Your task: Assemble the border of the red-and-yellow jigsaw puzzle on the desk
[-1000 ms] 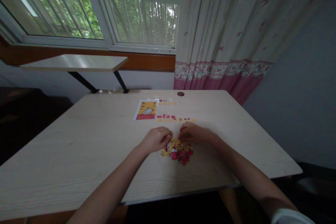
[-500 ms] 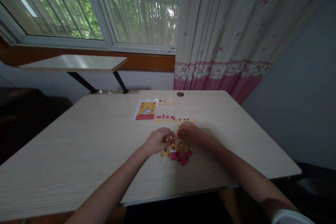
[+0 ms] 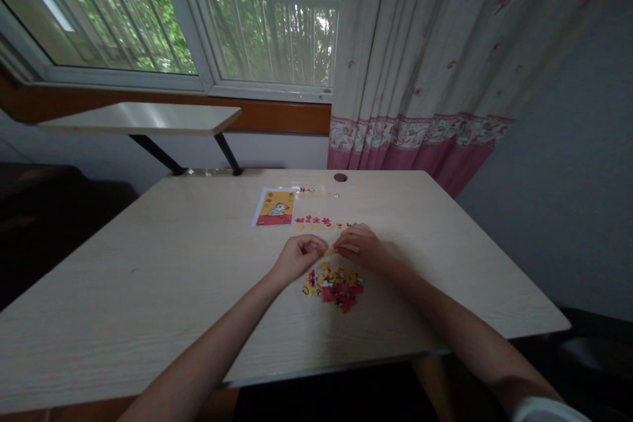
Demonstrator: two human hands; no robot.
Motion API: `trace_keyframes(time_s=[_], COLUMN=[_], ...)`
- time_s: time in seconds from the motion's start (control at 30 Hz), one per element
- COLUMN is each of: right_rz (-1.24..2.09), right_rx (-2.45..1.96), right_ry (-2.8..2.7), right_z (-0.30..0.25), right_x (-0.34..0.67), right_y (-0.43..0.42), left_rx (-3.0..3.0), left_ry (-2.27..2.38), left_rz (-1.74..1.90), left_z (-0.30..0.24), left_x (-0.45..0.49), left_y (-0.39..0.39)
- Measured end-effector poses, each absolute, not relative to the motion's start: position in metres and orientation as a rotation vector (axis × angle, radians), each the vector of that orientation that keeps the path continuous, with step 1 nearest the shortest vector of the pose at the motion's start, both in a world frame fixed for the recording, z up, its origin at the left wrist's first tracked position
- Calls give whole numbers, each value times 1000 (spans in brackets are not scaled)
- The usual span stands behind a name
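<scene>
A yellow jigsaw piece [image 3: 329, 251] is pinched between my two hands, just above the table. My left hand [image 3: 299, 257] has curled fingers, thumb and fingertips at the piece's left side. From the right, my right hand [image 3: 360, 246] grips its other side with thumb and fingertips. Right below lies a loose pile of jigsaw pieces [image 3: 341, 291] in red, yellow and white. Beyond my hands a row of red pieces [image 3: 312, 219] and a row of yellow pieces [image 3: 316, 227] run sideways, the yellow row's right end partly covered by my right hand.
A picture sheet [image 3: 277, 208] with a white cartoon animal lies left of the rows. More pieces [image 3: 316, 195] are lined up farther back, near a round cable hole [image 3: 341, 177]. A raised shelf [image 3: 143, 117] stands at the table's back left; a curtain [image 3: 395, 132] hangs behind.
Both hands have shifted slightly away from me, off the pile, with the yellow jigsaw piece between them. More of the pile now shows.
</scene>
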State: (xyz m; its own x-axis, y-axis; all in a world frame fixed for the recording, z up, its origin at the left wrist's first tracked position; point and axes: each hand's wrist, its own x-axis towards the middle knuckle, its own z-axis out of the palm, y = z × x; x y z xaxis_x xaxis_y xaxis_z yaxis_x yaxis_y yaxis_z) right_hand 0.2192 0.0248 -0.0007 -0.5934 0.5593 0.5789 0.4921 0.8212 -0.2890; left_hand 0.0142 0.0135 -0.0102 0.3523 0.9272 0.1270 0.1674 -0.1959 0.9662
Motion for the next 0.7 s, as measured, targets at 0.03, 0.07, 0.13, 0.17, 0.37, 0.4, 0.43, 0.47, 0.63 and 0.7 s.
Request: trace_keyframes(time_s=[0.03,0.07,0.13,0.17,0.37,0.4,0.43,0.47,0.63,0.7], right_rz=[102,79,19,-16,-54,-37,-22,-10,40,78], right_rx=[-767,-770,-799,-822,-940,-952,-963,-973,-982,-965], right_ry=[-2313,-2301,-2217,-2144,-1786,-1783,-1784,-1786,-1793,-1822], right_z=[0,1,3,4,11,10,9,8,4,7], right_x=[220,221,225,229,248,249,249,249,248,253], right_y=[25,25,28,30,44,45,45,45,46,51], left_rx=[1619,1622,1661,1712,2474,2543,2584,2607,2639,2636], left_ry=[1002,1007,1040,1070,1042,1021,1012,1010,1015,1022], left_rz=[970,989,1022,1027,801,763,736,717,679,678], left_z=[-11,-11,-11,-11,-5,-4,-4,-3,-2,-2], left_x=[14,14,13,11,-3,-4,-5,-6,-5,-5], left_y=[14,14,14,14,13,13,13,13,13,13])
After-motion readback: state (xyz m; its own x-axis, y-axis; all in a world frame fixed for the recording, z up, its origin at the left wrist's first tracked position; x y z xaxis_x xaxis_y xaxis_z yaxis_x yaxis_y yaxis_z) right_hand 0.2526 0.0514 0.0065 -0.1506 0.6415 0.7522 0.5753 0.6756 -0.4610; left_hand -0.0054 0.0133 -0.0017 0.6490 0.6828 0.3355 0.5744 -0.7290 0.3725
